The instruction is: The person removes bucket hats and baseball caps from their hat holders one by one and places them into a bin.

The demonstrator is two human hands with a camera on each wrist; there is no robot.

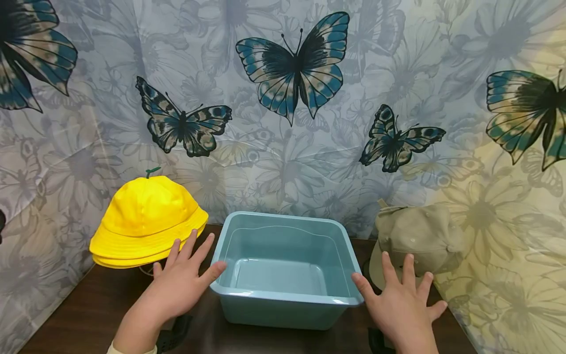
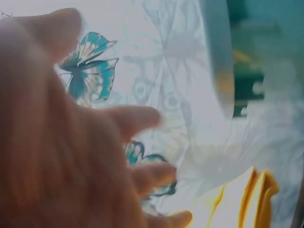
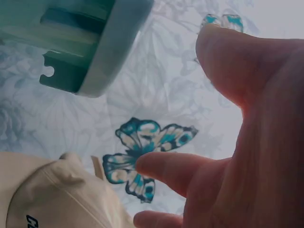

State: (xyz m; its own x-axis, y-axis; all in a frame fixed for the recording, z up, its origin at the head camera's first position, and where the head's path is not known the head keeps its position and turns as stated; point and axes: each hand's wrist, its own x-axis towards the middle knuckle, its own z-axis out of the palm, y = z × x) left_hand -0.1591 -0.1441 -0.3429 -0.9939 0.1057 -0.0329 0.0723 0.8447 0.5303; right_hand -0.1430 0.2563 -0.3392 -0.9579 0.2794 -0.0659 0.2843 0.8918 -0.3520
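Observation:
A light blue plastic basin (image 1: 287,295) stands upright on the table, and nothing shows inside it. Beside its left rim, my left hand (image 1: 181,282) is spread with straight fingers and holds nothing. My right hand (image 1: 402,307) is likewise spread at the basin's right front corner. Both wrist views show a gap between the fingers and the basin wall (image 2: 218,61). Behind the left fingers is a yellow bucket hat (image 1: 146,216) with a green sprout on top, seemingly stacked on another brim. A beige baseball cap (image 1: 417,236) sits behind the right fingers, with dark lettering in the right wrist view.
The dark brown wooden table (image 1: 97,295) ends at a grey fabric backdrop (image 1: 292,172) printed with flowers and butterflies, which closes in behind and on both sides. Both hats flank the basin near the backdrop. A stand partly shows under the yellow hat.

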